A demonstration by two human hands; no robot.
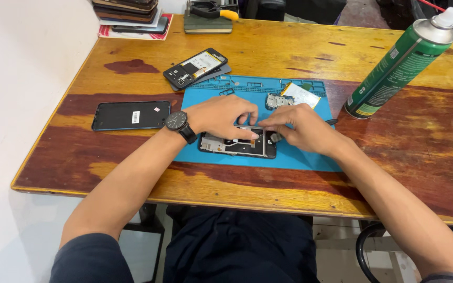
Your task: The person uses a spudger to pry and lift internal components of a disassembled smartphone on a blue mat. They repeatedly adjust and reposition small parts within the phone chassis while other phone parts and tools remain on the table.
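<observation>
An opened phone frame [221, 145] with bare internals lies on a blue work mat [300, 157]. My left hand [221, 116], a dark watch on its wrist, rests over the frame's top edge, fingers curled down on it. My right hand [302, 127] meets it from the right, fingertips pinched at the frame's upper right corner on a small part that I cannot make out. A thin dark tool tip [332, 121] shows just beyond my right hand.
A black back cover [131, 115] lies left of the mat. Another opened phone [195, 68] sits behind it, with a small board and flat part [293, 97] on the mat's far side. A green spray can [402, 63] leans at right. Stacked phones [132, 13] stand at the back.
</observation>
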